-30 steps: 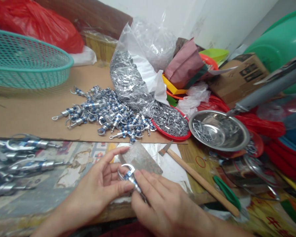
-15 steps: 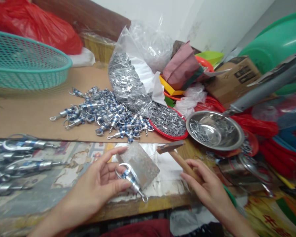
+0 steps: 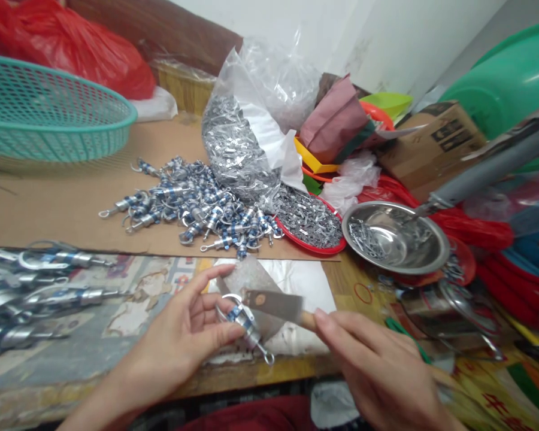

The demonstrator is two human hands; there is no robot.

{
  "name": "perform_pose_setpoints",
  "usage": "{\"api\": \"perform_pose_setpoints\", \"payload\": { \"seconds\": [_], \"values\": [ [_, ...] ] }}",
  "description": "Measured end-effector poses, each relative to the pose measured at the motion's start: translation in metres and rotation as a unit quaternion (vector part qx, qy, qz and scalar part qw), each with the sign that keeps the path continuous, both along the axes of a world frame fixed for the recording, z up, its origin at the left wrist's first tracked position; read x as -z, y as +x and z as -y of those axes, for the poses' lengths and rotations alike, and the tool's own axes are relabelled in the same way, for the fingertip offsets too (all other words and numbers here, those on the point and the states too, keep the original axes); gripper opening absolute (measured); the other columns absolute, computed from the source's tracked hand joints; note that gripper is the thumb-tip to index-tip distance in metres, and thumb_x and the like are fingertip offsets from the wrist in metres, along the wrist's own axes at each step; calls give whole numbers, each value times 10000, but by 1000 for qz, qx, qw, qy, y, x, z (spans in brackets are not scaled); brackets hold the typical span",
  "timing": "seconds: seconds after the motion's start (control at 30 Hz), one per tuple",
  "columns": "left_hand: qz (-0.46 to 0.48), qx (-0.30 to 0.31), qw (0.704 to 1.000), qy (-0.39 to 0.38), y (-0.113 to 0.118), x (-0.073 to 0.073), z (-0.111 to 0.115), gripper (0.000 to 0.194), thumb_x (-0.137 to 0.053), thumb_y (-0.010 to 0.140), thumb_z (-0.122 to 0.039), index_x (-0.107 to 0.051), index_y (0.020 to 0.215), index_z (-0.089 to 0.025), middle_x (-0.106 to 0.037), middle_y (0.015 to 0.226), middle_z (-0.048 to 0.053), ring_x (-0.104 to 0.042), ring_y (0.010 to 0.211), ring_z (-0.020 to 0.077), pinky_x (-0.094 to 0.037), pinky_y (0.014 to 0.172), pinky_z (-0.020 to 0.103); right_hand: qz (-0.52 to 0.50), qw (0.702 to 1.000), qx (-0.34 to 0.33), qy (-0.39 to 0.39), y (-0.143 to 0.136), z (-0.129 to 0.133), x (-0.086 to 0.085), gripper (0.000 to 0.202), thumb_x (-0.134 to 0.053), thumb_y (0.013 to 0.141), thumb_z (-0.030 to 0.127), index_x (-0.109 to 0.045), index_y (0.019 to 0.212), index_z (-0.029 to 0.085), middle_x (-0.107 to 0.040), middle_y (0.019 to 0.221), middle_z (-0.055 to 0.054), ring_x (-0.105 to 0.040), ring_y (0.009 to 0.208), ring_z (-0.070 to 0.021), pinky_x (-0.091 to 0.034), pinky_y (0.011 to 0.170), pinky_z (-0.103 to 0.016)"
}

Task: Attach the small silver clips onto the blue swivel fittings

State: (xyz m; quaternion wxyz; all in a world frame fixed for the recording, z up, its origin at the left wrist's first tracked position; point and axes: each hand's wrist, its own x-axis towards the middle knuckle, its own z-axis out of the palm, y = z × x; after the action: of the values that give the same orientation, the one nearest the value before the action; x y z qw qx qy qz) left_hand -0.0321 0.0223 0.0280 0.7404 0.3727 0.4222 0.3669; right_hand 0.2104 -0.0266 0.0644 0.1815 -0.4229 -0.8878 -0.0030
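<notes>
In my left hand (image 3: pixel 206 329), between thumb and fingers, is a silver metal fitting (image 3: pixel 247 328) with a blue band, a curved lever and an eyelet at its lower end. It is held by the near edge of a square metal block (image 3: pixel 252 276). My right hand (image 3: pixel 377 359) grips the wooden handle of a hammer (image 3: pixel 273 302). The hammer's slightly blurred head lies across the block in this view, right beside the lever. Whether it touches the fitting, I cannot tell.
Behind lies a heap of similar fittings (image 3: pixel 206 206), with more fittings (image 3: pixel 49 293) at left. A clear bag of small metal parts (image 3: pixel 233 143), a red dish (image 3: pixel 336 248) of them and a steel bowl (image 3: pixel 390 263) stand farther back. A green basket (image 3: pixel 58 131) is upper left.
The hammer has swung left and turned, its head moving from the right of the block to beside the fitting. My left hand keeps its hold almost unmoved. The view has shifted slightly.
</notes>
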Motion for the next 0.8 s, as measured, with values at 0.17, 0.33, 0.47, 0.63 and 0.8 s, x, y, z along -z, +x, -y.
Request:
{"api": "perform_pose_setpoints", "payload": {
  "seconds": [0.17,0.33,0.47,0.63,0.8],
  "values": [
    [-40,12,999,17,-1,-3,-1,599,-734,659,-217,-456,1189,-219,-702,779,-26,-674,742,147,-511,680,232,-122,986,87,-72,8,-19,16,394,-484,876,164,-533,1263,216,-689,917,-58,-656,765,-154,-534,663,-244],
    [-170,46,974,140,-8,-1,0,101,-660,707,-302,-701,752,-221,-725,782,18,-672,755,187,-509,723,284,-119,961,182,-172,38,-52,39,324,-567,832,326,-658,1109,184,-708,1024,-78,-679,863,-213,-551,725,-310],
    [-296,11,903,312,-10,3,-2,133,-621,738,-316,-749,704,-305,-679,902,24,-618,937,225,-444,839,323,-78,968,198,-130,46,-85,41,279,-491,882,325,-713,983,191,-715,884,-65,-660,789,-186,-519,714,-286],
    [-296,-13,876,381,1,-1,-6,160,-592,769,-245,-741,716,-272,-675,793,9,-648,784,160,-476,701,219,-47,962,264,-53,48,-151,42,223,-536,816,138,-709,948,182,-658,959,-92,-601,922,-218,-436,852,-324],
    [-276,-76,881,376,3,-3,-4,132,-654,709,-175,-758,709,-255,-708,741,3,-669,696,130,-497,651,176,-38,960,277,-29,46,-183,44,138,-594,777,134,-705,728,199,-658,811,-57,-601,854,-222,-438,793,-326]
  ]
}}
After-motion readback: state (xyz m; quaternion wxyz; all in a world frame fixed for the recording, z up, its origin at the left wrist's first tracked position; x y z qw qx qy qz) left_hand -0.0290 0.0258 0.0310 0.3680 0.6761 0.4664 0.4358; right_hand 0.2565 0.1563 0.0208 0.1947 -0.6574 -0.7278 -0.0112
